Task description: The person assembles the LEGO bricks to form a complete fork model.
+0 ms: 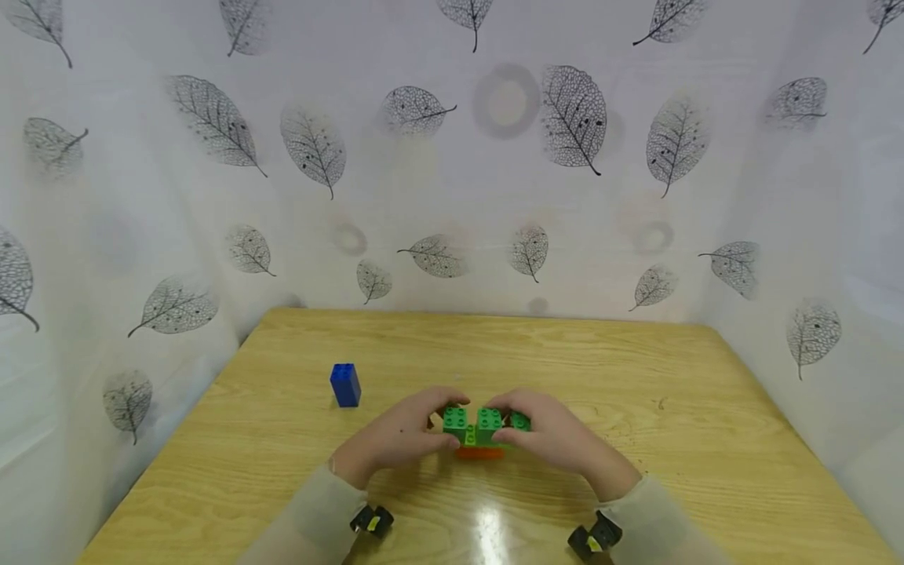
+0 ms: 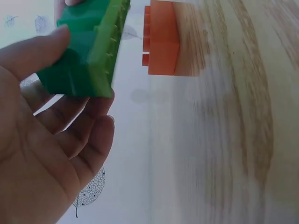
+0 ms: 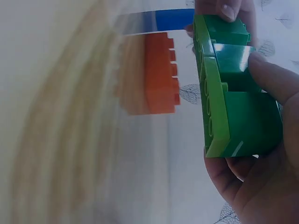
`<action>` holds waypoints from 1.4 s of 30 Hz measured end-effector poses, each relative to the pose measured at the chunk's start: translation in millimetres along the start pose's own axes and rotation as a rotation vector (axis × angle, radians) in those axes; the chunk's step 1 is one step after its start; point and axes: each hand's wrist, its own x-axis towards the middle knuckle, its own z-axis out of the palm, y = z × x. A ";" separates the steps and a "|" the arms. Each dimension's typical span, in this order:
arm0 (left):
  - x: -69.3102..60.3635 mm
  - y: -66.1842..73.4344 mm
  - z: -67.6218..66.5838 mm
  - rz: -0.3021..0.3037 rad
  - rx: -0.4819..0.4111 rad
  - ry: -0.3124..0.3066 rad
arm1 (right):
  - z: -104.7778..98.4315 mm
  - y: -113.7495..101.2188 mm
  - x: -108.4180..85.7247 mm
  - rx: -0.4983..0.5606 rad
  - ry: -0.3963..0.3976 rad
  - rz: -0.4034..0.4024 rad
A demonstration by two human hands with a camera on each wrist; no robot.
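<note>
Both hands hold a joined piece of toy building bricks above the table. It has dark green bricks (image 1: 489, 426) in a row, with gaps between them, on a lime green strip (image 3: 216, 102). My left hand (image 1: 408, 428) pinches its left end between thumb and fingers. On the other end, my right hand (image 1: 554, 435) grips a dark green brick (image 3: 252, 123), thumb on the near side. An orange brick (image 2: 162, 39) stands studs up on the table below, apart from the lime strip in both wrist views. Fingers hide parts of the end bricks.
A tall blue brick (image 1: 346, 386) stands on the wooden table (image 1: 636, 377), farther back and left of the hands. Behind the table hangs a pale curtain (image 1: 452, 180) with a leaf print. Each wrist carries a small black camera (image 1: 372, 519).
</note>
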 end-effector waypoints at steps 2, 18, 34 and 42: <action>0.3 1.9 0.8 -0.004 0.042 0.001 | 3.1 0.3 0.9 -0.005 -0.005 0.003; 0.9 0.4 4.9 -0.046 0.208 0.006 | 15.5 5.2 5.5 -0.036 -0.023 0.030; 2.3 7.8 11.9 -0.055 0.302 0.008 | 18.1 9.5 3.9 -0.044 -0.069 0.040; 2.2 9.6 11.8 -0.062 0.308 0.024 | 18.6 10.1 5.8 -0.061 -0.067 0.055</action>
